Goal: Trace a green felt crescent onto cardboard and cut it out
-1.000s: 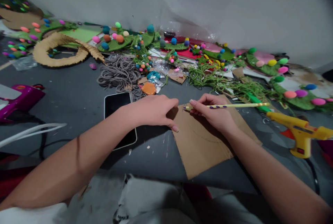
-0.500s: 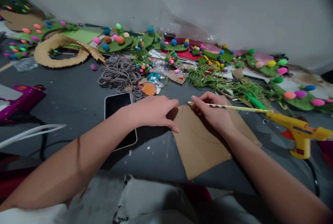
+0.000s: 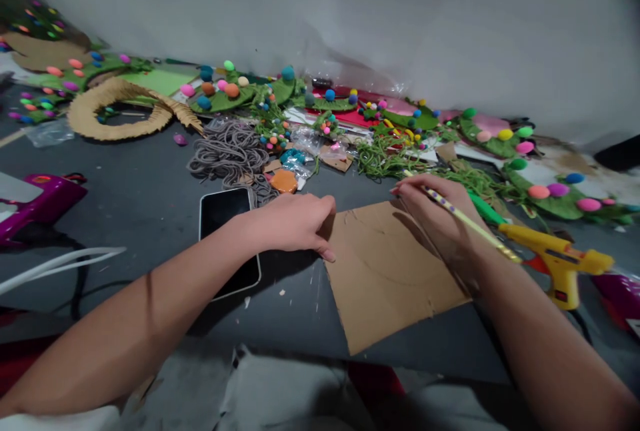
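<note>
A brown cardboard sheet point(image 3: 385, 277) with faint curved pencil lines lies on the dark table. My left hand point(image 3: 293, 224) rests fingers-down on its left edge, pressing it flat. My right hand point(image 3: 440, 217) is closed round a yellow pencil with purple dots point(image 3: 470, 223), whose tip sits near the sheet's far right corner. A dark phone point(image 3: 227, 231) lies under my left wrist.
A yellow glue gun point(image 3: 557, 261) lies right of the sheet. Grey yarn point(image 3: 230, 151), green yarn point(image 3: 395, 154), an orange disc point(image 3: 284, 181) and felt pieces with coloured pompoms point(image 3: 235, 84) crowd the back. A cardboard ring point(image 3: 117, 107) and a magenta tool point(image 3: 43, 197) sit left.
My right hand has swung the pencil from lying across the sheet's top edge to a steeper angle, its tip now further right. The left hand stays on the sheet's edge.
</note>
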Demonstrator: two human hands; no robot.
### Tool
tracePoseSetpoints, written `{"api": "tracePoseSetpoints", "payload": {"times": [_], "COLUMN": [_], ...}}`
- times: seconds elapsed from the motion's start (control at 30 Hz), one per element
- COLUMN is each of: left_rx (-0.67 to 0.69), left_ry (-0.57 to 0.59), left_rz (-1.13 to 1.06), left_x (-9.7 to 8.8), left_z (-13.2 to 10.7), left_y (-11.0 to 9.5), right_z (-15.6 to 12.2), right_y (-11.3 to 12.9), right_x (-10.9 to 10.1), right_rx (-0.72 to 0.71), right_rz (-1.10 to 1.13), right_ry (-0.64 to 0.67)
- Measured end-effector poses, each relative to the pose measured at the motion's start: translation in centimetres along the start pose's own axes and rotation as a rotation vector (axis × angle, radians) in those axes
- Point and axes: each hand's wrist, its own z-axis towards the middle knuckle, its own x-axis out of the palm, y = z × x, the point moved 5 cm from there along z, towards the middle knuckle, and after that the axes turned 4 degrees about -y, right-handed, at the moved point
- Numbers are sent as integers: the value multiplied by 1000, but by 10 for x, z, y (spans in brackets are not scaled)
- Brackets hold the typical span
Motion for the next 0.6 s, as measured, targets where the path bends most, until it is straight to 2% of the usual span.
{"api": "tracePoseSetpoints", "payload": {"times": [0.07, 0.13, 0.27, 0.33, 0.43, 0.47, 0.53, 0.6], "left_rx": [1, 3, 24, 28, -19, -37, -63, -88], "left_ry": [1, -10, -49, -204, -558, -597, -526, -469], "left_rz": [-25, -61, -199, -270, -454, -586, -924, -1200], "left_x": [-1, -2, -6, -16, -37, -41, -41, -40], "left_z": [0, 0, 0, -2, -10, -11, -9, -7], "left_y": [3, 6, 9, 11, 17, 20, 24, 28], "right_z": [-1, -3, -4, -1, 7, 8, 8, 5], "right_y": [-2, -5, -7, -4, -2, -2, -3, -2], "right_x": [-4, -6, -13, -23, -42, -46, -48, -40], "right_rx": [-129, -173, -123, -119, -92, -64, -8, 31], "right_rz": [-181, -259, -294, -263, -146, -98, 5, 114], "right_ry": [179, 300, 377, 307, 27, -81, -250, -321]}}
